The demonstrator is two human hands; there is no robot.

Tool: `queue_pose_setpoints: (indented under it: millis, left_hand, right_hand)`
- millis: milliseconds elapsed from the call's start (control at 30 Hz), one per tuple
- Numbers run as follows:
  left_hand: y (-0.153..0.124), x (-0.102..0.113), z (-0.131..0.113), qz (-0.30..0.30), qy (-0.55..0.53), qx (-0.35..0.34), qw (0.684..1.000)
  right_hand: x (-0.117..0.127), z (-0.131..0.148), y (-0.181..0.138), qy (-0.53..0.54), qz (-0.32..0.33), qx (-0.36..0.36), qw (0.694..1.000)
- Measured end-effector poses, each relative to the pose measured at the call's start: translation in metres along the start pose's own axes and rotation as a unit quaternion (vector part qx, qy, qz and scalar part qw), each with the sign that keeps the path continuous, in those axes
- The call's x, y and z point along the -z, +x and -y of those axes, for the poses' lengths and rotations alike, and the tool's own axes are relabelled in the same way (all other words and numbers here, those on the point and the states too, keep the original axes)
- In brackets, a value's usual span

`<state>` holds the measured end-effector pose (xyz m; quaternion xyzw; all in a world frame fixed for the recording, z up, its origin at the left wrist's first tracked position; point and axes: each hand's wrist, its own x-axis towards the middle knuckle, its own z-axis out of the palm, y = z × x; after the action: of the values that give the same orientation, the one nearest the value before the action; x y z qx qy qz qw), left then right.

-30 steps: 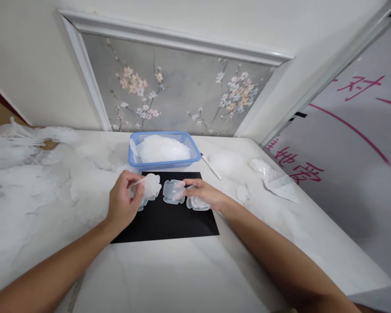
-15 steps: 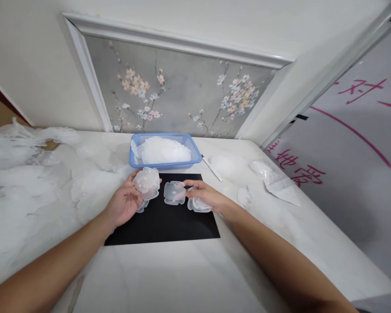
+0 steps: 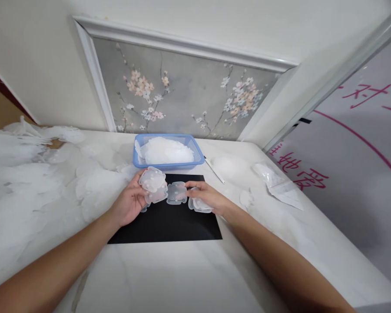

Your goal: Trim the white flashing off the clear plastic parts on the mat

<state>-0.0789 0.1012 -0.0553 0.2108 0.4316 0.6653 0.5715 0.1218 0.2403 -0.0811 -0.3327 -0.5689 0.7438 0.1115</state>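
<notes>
Fingers (image 3: 141, 191) of L hand (image 3: 130, 203) clamped on held pieces (image 3: 154, 184), at least 2 thin translucent shapes overlapping, raised above black mat (image 3: 169, 226). R hand (image 3: 211, 198): fingertips at R edge of middle piece (image 3: 176, 193); can't tell if pinching it or just touching. R stack (image 3: 198, 206) sits under/beside R hand, partly hidden; another piece (image 3: 145, 208) peeks out below L hand, on mat.

Progress (judging by layout): partway. Few pcs out at mat, R stack has more than 1 layer, count unclear. Plenty left, I'd say: white heap (image 3: 167, 151) fills most of blue basket (image 3: 150, 165) behind mat. Held pcs not yet set down. Loose white sheets (image 3: 29, 191) spread over L side of tabletop (image 3: 169, 278); status unclear. Thin tool (image 3: 215, 169) lies R of basket, plastic bag (image 3: 276, 184) farther R; neither hand on them.
</notes>
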Motion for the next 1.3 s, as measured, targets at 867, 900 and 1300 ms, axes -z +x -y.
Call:
queue_pose_setpoints:
  millis: [867,900,1300]
  left_hand:
    - [0.003,0.000,0.008,0.000,0.053,0.021,0.998]
    - [0.003,0.001,0.008,0.002,0.052,0.020,0.998]
    - [-0.004,0.003,0.005,0.142,0.150,0.107,0.973]
  right_hand:
    - [0.012,0.002,0.003,-0.122,-0.010,0.083,0.989]
    - [0.012,0.002,0.003,-0.119,-0.016,0.085,0.989]
    - [-0.017,0.003,-0.012,-0.160,-0.022,0.210,0.964]
